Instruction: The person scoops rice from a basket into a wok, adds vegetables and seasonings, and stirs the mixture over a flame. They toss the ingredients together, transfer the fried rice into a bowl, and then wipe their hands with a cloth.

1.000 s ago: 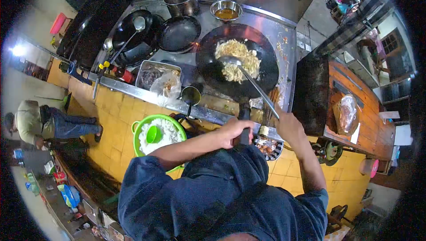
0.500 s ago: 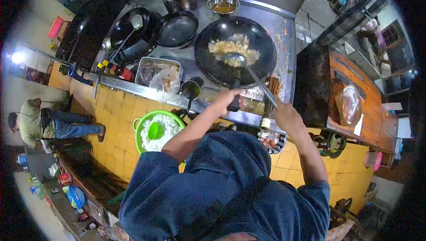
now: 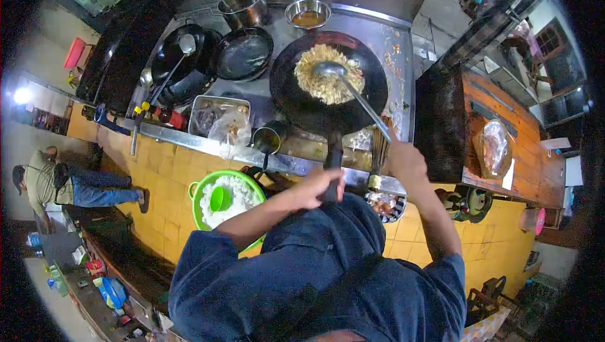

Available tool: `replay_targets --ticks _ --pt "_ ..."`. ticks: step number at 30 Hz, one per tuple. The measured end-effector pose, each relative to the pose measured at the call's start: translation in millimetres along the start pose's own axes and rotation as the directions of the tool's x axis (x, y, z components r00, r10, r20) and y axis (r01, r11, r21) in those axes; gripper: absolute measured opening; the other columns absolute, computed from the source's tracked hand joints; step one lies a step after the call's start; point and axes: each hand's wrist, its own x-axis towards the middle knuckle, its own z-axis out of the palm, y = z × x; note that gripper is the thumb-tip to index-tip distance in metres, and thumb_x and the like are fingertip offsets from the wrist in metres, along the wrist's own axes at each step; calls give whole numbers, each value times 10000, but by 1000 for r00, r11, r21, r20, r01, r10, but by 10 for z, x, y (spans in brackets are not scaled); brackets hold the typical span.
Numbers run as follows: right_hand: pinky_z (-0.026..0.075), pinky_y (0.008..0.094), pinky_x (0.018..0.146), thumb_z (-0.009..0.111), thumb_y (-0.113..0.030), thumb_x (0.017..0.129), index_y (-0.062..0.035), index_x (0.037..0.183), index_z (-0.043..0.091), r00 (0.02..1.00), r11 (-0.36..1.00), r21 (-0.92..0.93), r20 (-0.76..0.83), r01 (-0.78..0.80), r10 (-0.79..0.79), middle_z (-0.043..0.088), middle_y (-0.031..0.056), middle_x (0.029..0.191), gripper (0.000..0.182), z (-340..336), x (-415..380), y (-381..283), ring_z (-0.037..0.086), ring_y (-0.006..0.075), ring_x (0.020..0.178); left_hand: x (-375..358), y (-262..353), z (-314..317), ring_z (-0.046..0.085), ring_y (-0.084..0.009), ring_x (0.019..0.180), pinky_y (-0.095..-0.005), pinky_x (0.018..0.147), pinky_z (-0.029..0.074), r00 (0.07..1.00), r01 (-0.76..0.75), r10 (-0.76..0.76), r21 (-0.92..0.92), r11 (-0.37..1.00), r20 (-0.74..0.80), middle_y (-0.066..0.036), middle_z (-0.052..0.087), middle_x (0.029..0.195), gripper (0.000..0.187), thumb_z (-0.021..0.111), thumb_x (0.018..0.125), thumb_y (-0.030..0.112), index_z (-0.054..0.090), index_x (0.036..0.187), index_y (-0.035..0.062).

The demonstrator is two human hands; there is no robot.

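Note:
My left hand (image 3: 320,189) is closed round the dark handle of the black wok (image 3: 287,105). In the wok lies a mound of pale, yellowish-brown food (image 3: 315,81), perhaps rice or noodles. My right hand (image 3: 408,164) grips a long metal ladle (image 3: 361,98), its bowl resting face down on the food. Close to my left forearm stands a green basin (image 3: 196,211) holding white rice (image 3: 239,206) and a green scoop (image 3: 220,199).
Left of the wok are a frying pan (image 3: 244,54), another wok (image 3: 170,83) with a ladle, and a steel tray (image 3: 198,115). A pot (image 3: 242,8) and a steel bowl (image 3: 308,14) stand behind. A person (image 3: 69,184) bends at the far left counter. A wooden table (image 3: 535,159) is right.
My left hand has come nearer to my body on the wok handle. The food is now gathered in a rounder mound under the ladle. An orange glow shows on the back wall.

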Motion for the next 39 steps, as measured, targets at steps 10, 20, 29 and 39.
replay_targets --ticks 10,20,29,39 --pt "493 456 627 470 -106 806 -126 1327 313 966 983 186 -253 -3 51 586 211 768 545 373 490 -199 602 381 706 1252 13 -934 518 -138 487 -287 442 439 951 -300 307 124 946 -33 -39 534 616 122 551 831 148 517 776 44" --pt "522 430 602 403 -66 832 36 1313 264 993 993 11 -18 118 -118 611 249 807 511 153 492 -162 623 366 712 1286 43 -902 504 -148 421 -300 397 437 933 -275 319 239 931 -167 -42 510 548 114 590 811 120 491 810 65" --pt "520 432 573 399 -98 843 20 1320 290 997 994 -88 -43 66 -70 633 189 758 503 162 647 -346 643 322 685 1335 3 -949 517 -164 462 -326 408 450 941 -315 324 103 944 -96 -50 514 600 110 580 806 109 487 820 52" --pt "497 463 685 426 -182 860 -2 1228 370 998 994 105 -53 37 -32 600 216 852 413 67 722 -304 587 413 822 1379 18 -991 526 -159 466 -322 420 454 955 -277 286 121 953 -72 -50 528 582 142 611 797 129 490 795 55"
